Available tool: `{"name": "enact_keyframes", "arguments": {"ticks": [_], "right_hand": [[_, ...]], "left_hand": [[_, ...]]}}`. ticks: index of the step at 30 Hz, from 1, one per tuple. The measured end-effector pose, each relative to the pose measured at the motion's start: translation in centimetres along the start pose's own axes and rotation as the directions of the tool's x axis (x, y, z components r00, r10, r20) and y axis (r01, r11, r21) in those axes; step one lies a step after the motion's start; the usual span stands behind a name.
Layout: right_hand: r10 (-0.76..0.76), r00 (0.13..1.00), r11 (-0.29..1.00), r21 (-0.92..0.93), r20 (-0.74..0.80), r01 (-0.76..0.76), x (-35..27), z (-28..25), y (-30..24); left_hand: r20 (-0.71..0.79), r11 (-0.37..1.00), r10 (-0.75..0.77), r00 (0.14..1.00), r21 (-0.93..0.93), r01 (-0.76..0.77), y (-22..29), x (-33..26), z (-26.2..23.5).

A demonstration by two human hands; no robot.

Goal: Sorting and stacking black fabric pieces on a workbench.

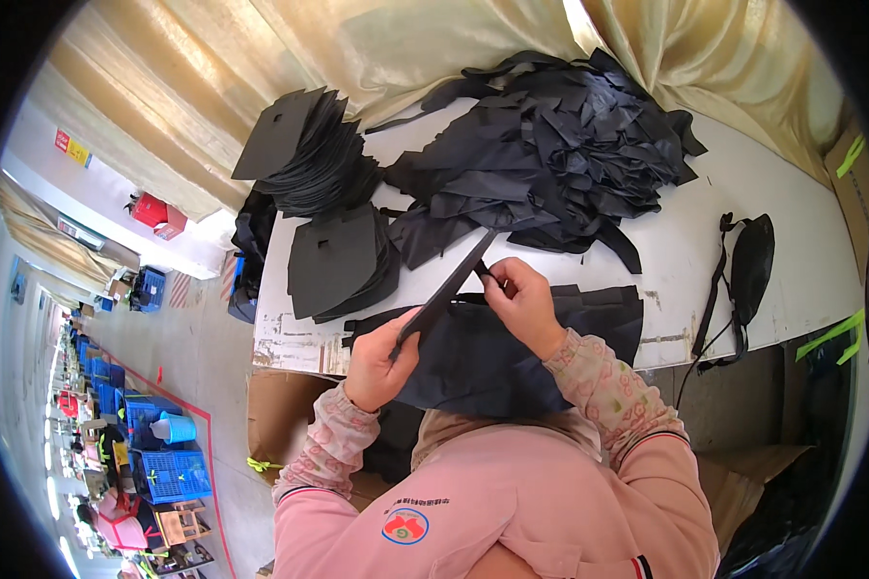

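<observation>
My left hand [381, 359] grips the lower end of a thin black panel [446, 291], seen nearly edge-on and tilted up to the right. Beside its edge, my right hand [525, 307] is closed in a pinch on a small black piece; whether that piece is joined to the panel I cannot tell. Black fabric [541, 359] lies beneath both hands, across the table's front edge and over my lap. Left of the hands, a low stack of black panels [341, 262] sits in front of a taller panel stack [304, 159]; the top panels show a small slot.
A heap of black fabric pieces [570, 145] covers the back of the white table [676, 318]. At the right lies a black pouch with straps [751, 265]. An open cardboard box [285, 410] stands below the front left edge. Blue crates [174, 473] are on the floor farther left.
</observation>
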State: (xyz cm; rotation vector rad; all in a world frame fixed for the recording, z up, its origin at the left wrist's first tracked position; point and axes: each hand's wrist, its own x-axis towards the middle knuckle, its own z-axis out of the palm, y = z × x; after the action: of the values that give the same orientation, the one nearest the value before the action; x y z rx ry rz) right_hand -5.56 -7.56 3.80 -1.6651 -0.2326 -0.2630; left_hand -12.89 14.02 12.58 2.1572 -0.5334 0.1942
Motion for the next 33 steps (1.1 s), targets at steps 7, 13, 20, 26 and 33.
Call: {"name": "enact_keyframes", "arguments": {"ticks": [7, 13, 20, 26, 33], "right_hand": [[0.017, 0.999, 0.976, 0.217, 0.049, -0.027, -0.4, -0.4, 1.7], [0.020, 0.898, 0.903, 0.378, 0.440, -0.205, -0.3, -2.1, 1.1], [0.157, 0.681, 0.757, 0.356, 0.715, -0.549, 0.4, -4.0, -1.9], [0.124, 0.487, 0.965, 0.008, 0.865, -0.260, 2.2, -6.7, -3.5], [0.416, 0.501, 0.852, -0.134, 0.759, -0.506, 2.8, -12.1, 3.3]], "left_hand": [[0.288, 0.998, 0.066, 0.956, -0.013, -0.065, 0.0, 0.5, -0.7], [0.144, 0.967, -0.026, 0.989, -0.246, 0.061, -0.9, 1.6, 1.6], [-0.161, 0.986, 0.167, 0.973, 0.056, -0.160, -3.1, 2.5, 5.9], [-0.057, 0.935, 0.302, 0.952, 0.210, -0.284, -3.1, 3.8, 5.7], [-0.051, 0.778, -0.338, 0.940, -0.577, 0.248, -5.2, 0.8, 0.4]]}}
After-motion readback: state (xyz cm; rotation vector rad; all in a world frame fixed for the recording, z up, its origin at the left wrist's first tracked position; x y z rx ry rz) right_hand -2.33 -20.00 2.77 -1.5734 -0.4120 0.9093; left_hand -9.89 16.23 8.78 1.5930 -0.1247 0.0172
